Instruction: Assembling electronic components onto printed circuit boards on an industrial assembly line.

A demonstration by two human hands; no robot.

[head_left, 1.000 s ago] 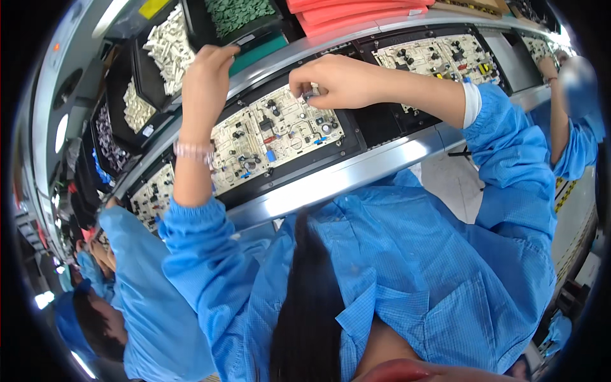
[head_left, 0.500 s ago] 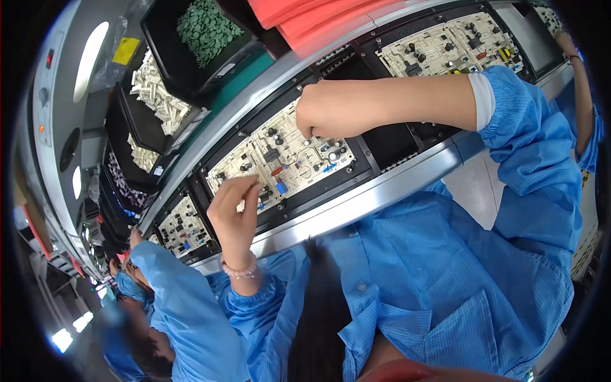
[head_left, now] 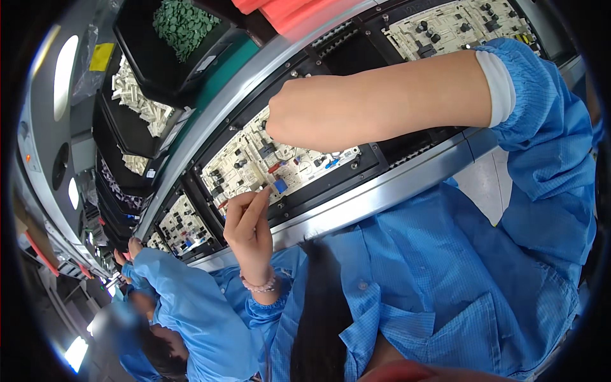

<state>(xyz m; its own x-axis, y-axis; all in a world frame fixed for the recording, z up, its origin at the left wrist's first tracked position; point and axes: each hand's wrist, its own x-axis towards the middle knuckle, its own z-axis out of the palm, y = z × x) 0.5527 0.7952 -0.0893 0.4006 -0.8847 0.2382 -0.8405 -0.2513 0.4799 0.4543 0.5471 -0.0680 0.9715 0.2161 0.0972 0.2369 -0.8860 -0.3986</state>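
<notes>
A cream circuit board (head_left: 245,170) lies in a black carrier frame (head_left: 312,202) in front of me, set with black capacitors, a red part and a blue block (head_left: 280,186). My left hand (head_left: 249,226) is at the board's near left edge beside that block. Its thumb and forefinger are pinched together, and what they hold is too small to name. Across the board's far right part reaches my right hand (head_left: 299,118), curled like a fist with the back of the hand up. It hides its own fingertips and the board under them.
Black bins stand beyond the metal rail (head_left: 356,213), holding green pieces (head_left: 184,28) and white pieces (head_left: 143,95). Red foam sheets (head_left: 286,16) lie at the far side. More boards (head_left: 445,35) sit along the line. A co-worker's sleeve (head_left: 191,286) is close on my left.
My right hand has moved left over the board and covers more of its middle. My left hand has shifted slightly right and nearer to me, its fingers still pinched. The view has shifted a little.
</notes>
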